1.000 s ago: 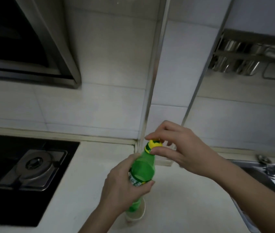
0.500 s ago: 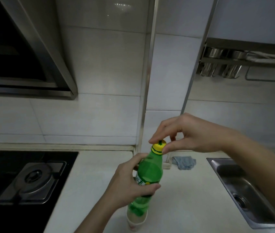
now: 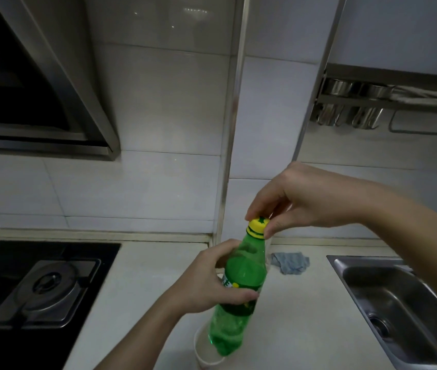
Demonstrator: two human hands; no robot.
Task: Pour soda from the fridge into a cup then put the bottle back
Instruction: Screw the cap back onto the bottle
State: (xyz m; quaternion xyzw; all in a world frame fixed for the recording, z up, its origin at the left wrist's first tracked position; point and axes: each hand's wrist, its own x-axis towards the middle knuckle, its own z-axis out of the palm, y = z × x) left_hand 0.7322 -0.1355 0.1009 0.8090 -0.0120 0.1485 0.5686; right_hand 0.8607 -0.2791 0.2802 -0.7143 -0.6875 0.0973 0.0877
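A green soda bottle (image 3: pixel 241 284) with a yellow cap (image 3: pixel 258 225) stands nearly upright above the white counter (image 3: pixel 292 324), held in the air. My left hand (image 3: pixel 212 283) wraps around its labelled middle. My right hand (image 3: pixel 300 198) pinches the cap between thumb and fingers from above. A white paper cup (image 3: pixel 204 355) stands on the counter right under the bottle, whose base hides part of the cup's rim. I cannot tell what is in the cup.
A black gas hob (image 3: pixel 43 289) fills the left counter, under a steel range hood (image 3: pixel 51 102). A steel sink (image 3: pixel 404 305) lies to the right. A blue cloth (image 3: pixel 290 263) rests by the wall. A rack with steel utensil holders (image 3: pixel 353 108) hangs upper right.
The view has shifted, bringing the sink and cloth into sight. Both hands keep the same hold on bottle and cap; my right fingers have shifted slightly around the cap.
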